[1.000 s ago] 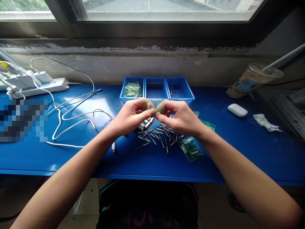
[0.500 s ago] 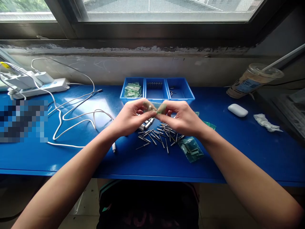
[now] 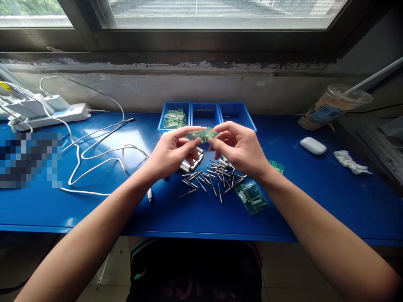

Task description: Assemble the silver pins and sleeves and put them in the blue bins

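Small green-tinted plastic bag (image 3: 201, 134) held flat between both hands above the middle of the blue counter (image 3: 315, 197), just in front of the tray at the back edge. Left hand (image 3: 171, 153) pinching the bag's left end, thumb and forefinger clamped on it; right hand (image 3: 241, 147) gripping the right end, fingers (image 3: 220, 144) closed on the plastic. Below the hands, loose metal pins (image 3: 210, 178) scattered on the counter, touching a short row of grey parts (image 3: 192, 162). Filled bag (image 3: 251, 196) just right of the pins. Blue three-compartment tray (image 3: 206, 116) at the back edge, with green bags in its left compartment. White cables (image 3: 94, 147) and power strip (image 3: 47, 111) toward the back left corner. Drink cup (image 3: 330, 107) and white case (image 3: 312, 145) toward the right end.
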`<state>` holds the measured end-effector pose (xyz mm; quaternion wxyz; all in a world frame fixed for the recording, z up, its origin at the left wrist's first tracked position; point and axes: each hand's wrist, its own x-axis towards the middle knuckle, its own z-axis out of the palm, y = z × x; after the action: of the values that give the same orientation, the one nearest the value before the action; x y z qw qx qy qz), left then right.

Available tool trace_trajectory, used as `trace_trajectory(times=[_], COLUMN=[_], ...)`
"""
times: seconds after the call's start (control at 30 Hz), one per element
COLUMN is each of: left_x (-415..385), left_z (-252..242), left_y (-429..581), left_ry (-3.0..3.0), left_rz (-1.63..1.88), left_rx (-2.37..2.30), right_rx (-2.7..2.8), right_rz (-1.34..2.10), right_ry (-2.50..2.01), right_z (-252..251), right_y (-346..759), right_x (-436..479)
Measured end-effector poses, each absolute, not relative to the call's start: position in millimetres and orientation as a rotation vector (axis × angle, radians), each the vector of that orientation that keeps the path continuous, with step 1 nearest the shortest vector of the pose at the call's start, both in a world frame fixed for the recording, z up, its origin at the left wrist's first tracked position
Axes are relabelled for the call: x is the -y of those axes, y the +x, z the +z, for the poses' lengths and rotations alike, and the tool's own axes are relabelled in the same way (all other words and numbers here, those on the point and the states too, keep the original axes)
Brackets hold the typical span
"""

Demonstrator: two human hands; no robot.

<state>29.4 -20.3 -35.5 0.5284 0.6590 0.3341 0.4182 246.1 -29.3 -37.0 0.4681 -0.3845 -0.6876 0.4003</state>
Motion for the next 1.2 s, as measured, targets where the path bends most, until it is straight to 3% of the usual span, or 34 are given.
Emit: trace_trajectory(times=[0.53, 0.9, 1.2], left_x=[18.9, 17.7, 20.1], left_z=[-34.4, -42.5, -39.0], left_y=[26.0, 29.6, 28.8], left_ry=[1.538, 1.611, 1.638], left_rz=[1.080, 1.156, 1.075], left_rx=[-0.802, -0.768, -0.848], right_rx=[1.705, 1.686, 1.698], right_rz=[0.897, 1.222, 1.041], right_ry=[-0.979, -0.923, -0.933], right_z=[-32.5, -32.0, -35.1], right_y=[245.2, 248.2, 244.6], right_x=[32.3, 29.2, 29.9])
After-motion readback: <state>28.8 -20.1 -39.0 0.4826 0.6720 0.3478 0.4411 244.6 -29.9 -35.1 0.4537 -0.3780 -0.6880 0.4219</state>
